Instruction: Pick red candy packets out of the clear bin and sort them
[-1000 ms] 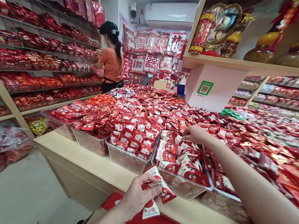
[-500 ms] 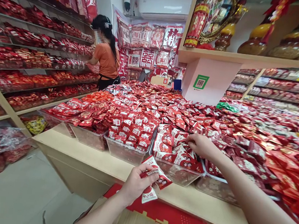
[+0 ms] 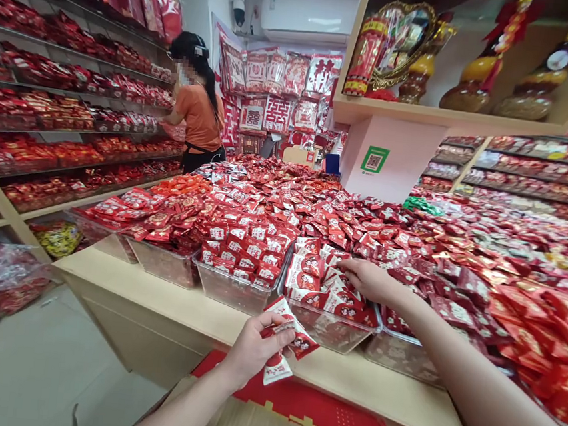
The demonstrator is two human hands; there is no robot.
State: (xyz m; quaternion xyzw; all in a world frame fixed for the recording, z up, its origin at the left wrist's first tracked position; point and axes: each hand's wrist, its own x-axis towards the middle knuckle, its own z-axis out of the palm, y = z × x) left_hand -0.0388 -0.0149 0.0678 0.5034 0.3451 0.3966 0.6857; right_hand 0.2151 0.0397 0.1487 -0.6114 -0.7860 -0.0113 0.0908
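Small red-and-white candy packets (image 3: pixel 297 331) printed with cartoon figures are pinched between the thumb and fingers of my left hand (image 3: pixel 255 347), in front of the counter edge. One of them hangs down below the fingers. My right hand (image 3: pixel 370 281) reaches into a clear plastic bin (image 3: pixel 328 328) of like packets, its fingers bent together at a packet among them; the fingertips are partly hidden. Upright packets (image 3: pixel 303 275) line the bin's left side.
More clear bins (image 3: pixel 236 292) of red packets run along the wooden counter (image 3: pixel 155 301). An open cardboard box with a red flap (image 3: pixel 325 411) sits below its edge. A person in an orange top (image 3: pixel 200 121) stands at the left shelves. A wooden cabinet (image 3: pixel 454 115) overhangs the right side.
The view has shifted slightly to the right. My right hand's fingers reach a little further left over the packets. My left hand keeps its hold.
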